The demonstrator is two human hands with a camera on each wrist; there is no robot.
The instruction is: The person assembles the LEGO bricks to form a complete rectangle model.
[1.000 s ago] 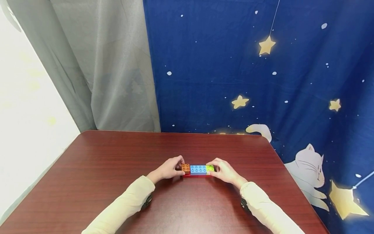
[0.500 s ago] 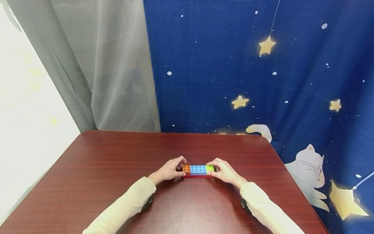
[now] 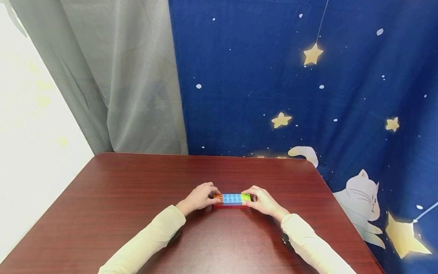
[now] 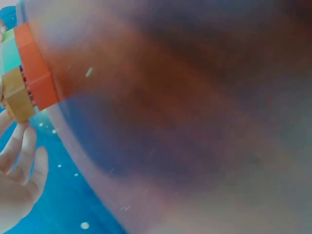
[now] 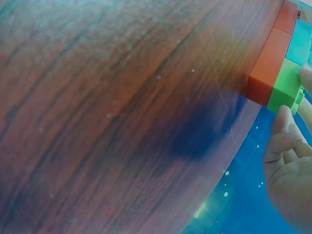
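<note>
A short row of toy building bricks lies on the table, with red bricks [image 5: 268,63] underneath. On top run an orange-brown brick [image 4: 19,97] at the left, a blue brick [image 3: 232,199] in the middle and a lime green brick [image 5: 286,84] at the right. My left hand [image 3: 201,196] pinches the orange-brown brick between thumb and fingers. In the left wrist view that brick sits slightly tilted, with a narrow gap and red studs showing below it. My right hand [image 3: 263,200] holds the green brick at the other end, thumb in front, fingers behind.
The dark red wooden table [image 3: 150,179] reaches to a rounded far edge. Behind it hang a grey curtain [image 3: 143,95] and a blue curtain [image 3: 236,95] with stars and a white cat. Both forearms wear cream sleeves [image 3: 150,232].
My left hand has shifted slightly right, and its thumb and fingers have come in over the orange-brown brick. My right hand stays in place on the green brick.
</note>
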